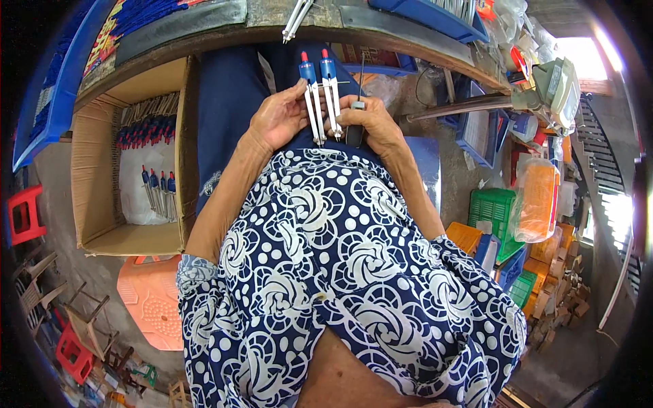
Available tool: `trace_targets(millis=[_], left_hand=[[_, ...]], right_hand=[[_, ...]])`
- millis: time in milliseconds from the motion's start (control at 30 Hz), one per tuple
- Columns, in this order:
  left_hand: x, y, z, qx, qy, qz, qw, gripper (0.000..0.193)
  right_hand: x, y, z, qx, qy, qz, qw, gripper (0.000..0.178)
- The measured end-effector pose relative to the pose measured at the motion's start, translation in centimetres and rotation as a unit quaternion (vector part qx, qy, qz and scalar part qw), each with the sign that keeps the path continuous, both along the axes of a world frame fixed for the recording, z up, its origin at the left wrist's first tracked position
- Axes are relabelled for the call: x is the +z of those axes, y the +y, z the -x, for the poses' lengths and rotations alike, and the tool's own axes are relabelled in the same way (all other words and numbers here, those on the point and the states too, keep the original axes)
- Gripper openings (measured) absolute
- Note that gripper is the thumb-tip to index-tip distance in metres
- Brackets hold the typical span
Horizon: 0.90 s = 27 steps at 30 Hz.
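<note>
Two drawing compasses with blue heads, red tips and silver legs stand side by side above my lap, legs pointing toward me. My left hand [280, 115] is closed on the left compass [314, 102], its thumb near the blue head. The right compass [331, 88] is held at its legs by the fingers of my right hand [373, 124]. Along that palm lies what looks like a screwdriver [361, 85], its thin dark shaft pointing away from me and its handle partly hidden by the fingers. A thin rod crosses between the compasses.
At left stands an open cardboard box [129, 238] with many similar compasses. Ahead runs the workbench edge [292, 34], with more silver compass legs [296, 22] on it. Blue trays [449, 24] sit on the bench. A pink stool [153, 299] and stacked crates [493, 214] flank me.
</note>
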<state>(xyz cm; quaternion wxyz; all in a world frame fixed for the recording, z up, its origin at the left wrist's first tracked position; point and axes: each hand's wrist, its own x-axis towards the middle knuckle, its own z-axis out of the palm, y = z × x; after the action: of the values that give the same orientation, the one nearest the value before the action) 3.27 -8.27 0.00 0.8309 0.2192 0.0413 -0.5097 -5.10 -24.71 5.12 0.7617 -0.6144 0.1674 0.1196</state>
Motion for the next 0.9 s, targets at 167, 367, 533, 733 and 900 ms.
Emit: trace_targets(millis=[167, 367, 533, 733, 900], left_hand=[[0.23, -0.02, 0.03, -0.007, 0.001, 0.008, 1.000, 0.037], [0.23, 0.05, 0.11, -0.007, -0.002, 0.013, 1.000, 0.039], [0.22, 0.09, 0.15, 0.001, 0.001, 0.014, 1.000, 0.040], [0.19, 0.15, 0.13, -0.001, 0.000, 0.017, 1.000, 0.041], [0.09, 0.19, 0.01, -0.009, -0.003, 0.028, 1.000, 0.043]], right_hand=[[-0.25, -0.15, -0.12, 0.005, 0.005, 0.005, 1.000, 0.020], [-0.42, -0.16, -0.05, 0.009, -0.008, 0.011, 1.000, 0.018], [0.24, 0.26, 0.08, 0.010, -0.004, 0.026, 1.000, 0.019], [0.13, 0.46, 0.28, 0.002, -0.017, 0.038, 0.999, 0.021], [-0.18, 0.27, 0.29, 0.003, -0.022, 0.054, 0.998, 0.021]])
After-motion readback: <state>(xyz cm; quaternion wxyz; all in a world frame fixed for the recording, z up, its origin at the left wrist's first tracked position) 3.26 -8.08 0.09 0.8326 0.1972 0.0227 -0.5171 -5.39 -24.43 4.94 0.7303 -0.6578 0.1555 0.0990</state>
